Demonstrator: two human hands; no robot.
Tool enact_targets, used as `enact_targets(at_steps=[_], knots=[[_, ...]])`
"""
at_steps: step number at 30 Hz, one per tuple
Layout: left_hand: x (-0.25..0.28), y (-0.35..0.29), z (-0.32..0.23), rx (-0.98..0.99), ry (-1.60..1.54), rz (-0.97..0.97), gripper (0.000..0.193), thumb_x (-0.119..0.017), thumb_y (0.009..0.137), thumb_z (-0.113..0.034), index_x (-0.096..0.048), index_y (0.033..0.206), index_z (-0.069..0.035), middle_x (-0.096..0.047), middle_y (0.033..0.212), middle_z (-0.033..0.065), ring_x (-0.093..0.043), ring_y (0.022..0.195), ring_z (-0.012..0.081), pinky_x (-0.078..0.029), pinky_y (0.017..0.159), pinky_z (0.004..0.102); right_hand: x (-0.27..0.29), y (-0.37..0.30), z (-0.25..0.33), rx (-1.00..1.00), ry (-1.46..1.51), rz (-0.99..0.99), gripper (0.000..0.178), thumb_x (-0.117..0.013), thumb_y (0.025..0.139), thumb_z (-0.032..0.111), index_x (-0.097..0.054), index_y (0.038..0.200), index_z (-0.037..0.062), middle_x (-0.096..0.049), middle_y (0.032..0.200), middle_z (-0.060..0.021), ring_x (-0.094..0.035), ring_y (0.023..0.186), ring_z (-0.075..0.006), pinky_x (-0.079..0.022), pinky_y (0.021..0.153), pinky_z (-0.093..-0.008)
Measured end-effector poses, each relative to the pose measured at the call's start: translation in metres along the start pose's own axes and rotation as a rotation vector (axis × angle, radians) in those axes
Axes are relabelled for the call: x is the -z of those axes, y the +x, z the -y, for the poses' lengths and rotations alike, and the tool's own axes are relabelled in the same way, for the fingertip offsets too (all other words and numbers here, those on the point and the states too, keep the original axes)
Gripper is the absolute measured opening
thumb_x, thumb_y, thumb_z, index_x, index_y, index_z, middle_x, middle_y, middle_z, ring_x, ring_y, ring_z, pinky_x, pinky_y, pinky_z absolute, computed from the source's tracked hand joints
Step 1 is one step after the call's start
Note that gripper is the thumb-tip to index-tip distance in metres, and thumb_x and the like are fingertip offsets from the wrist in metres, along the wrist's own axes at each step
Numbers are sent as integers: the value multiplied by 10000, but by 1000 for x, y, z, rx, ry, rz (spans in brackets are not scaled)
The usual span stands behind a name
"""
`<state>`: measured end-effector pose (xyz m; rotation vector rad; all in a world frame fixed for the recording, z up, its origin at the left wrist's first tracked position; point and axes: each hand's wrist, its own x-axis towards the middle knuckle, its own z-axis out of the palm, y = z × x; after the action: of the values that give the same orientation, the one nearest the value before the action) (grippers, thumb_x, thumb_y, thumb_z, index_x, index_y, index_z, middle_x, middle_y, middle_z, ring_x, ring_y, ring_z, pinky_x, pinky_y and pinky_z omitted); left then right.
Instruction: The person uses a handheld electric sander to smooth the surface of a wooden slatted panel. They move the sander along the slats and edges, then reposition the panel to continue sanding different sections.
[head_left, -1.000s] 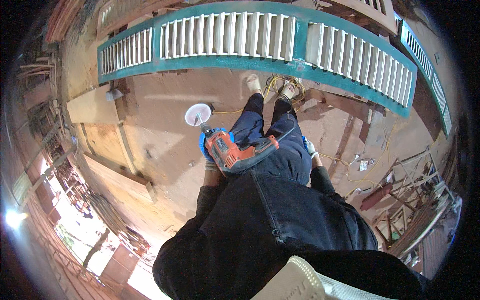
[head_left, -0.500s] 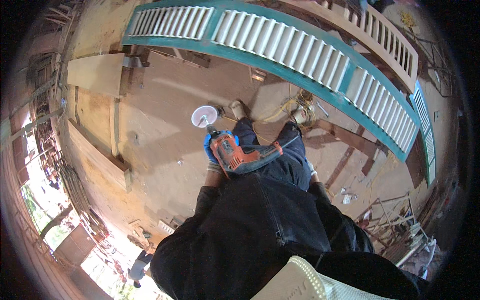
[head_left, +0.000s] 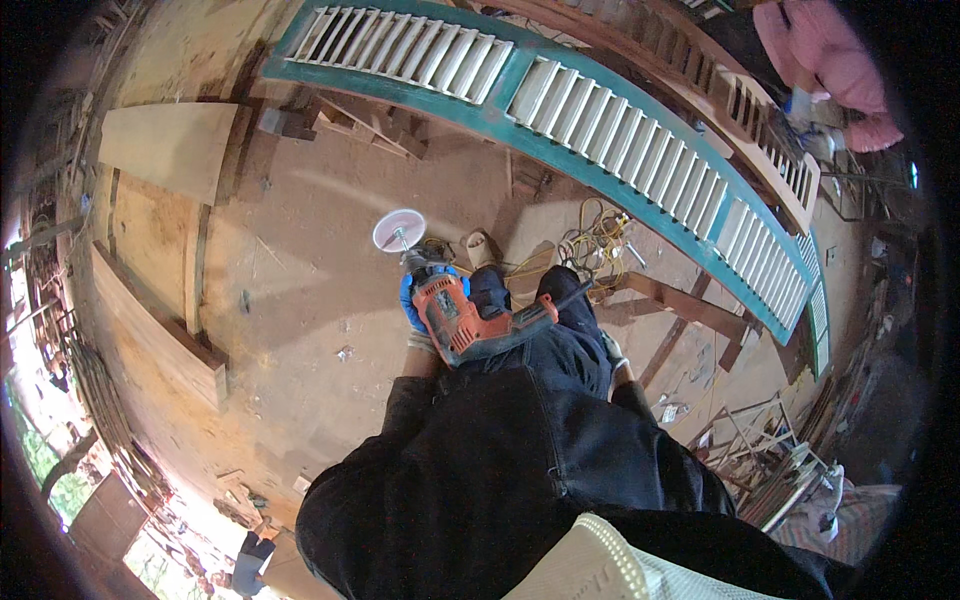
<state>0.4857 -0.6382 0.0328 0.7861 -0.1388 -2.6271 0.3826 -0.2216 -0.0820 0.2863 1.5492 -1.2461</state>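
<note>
It looks like a carry, the left hand (head_left: 409,303) clamped round the orange drill (head_left: 452,313) before the body, and steadying it would want the right hand (head_left: 614,352), whose fingers I can't make out.

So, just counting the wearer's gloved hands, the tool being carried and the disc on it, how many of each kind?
Gloved hands: 2
Orange power drill: 1
Pale round disc: 1
Total: 4
</note>
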Motion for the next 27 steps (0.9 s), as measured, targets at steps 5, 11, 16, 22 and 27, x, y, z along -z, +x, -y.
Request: enact_targets(at_steps=[5, 11, 16, 22, 27], knots=[[-12, -6, -14, 37, 9, -71, 558, -421, 816, -565, -561, 976, -49, -608, 924, 132, -565, 808, 296, -444, 807, 457, -21, 36, 18, 61, 24, 43, 257, -480, 884, 171, -595, 1060, 22, -623, 1007, -53, -559, 887, -173, -434, 805, -296], [-5, 9, -13, -5, 83, -79, 544, -411, 822, -552, -542, 963, -43, -594, 933, 136, -557, 826, 294, -452, 789, 449, -10, 44, 30, -11, 7, 51, 259, -500, 871, 174, -604, 1048, 17, -627, 1004, -54, -557, 886, -166, -431, 807, -291], [-35, 38, 1, 50, 89, -84, 512, -415, 829, -530, -536, 950, -48, -580, 935, 131, -549, 868, 286, -457, 780, 448, 34, 71, 78, 138, -1020, -29, 247, -514, 828, 278, -617, 940, 83, -611, 909, -211, -586, 850, -331, -465, 712, -393], [13, 47, 1, -383, 812, -228, 385, -430, 821, -488, -511, 821, -112, -536, 776, 63, -505, 662, 235, -446, 649, 384, -12, 110, 229, 296, -76, -412, 329, -488, 862, 383, -561, 955, 77, -603, 889, -100, -552, 807, -297, -449, 745, -398], [-15, 62, -9, -288, 632, 37, 367, -434, 819, -487, -530, 783, -134, -548, 745, 35, -526, 688, 200, -451, 662, 371, -46, 194, 272, 290, 1549, -129, 492, -575, 748, 589, -587, 959, 145, -605, 868, -33, -543, 821, -225, -454, 785, -394]])
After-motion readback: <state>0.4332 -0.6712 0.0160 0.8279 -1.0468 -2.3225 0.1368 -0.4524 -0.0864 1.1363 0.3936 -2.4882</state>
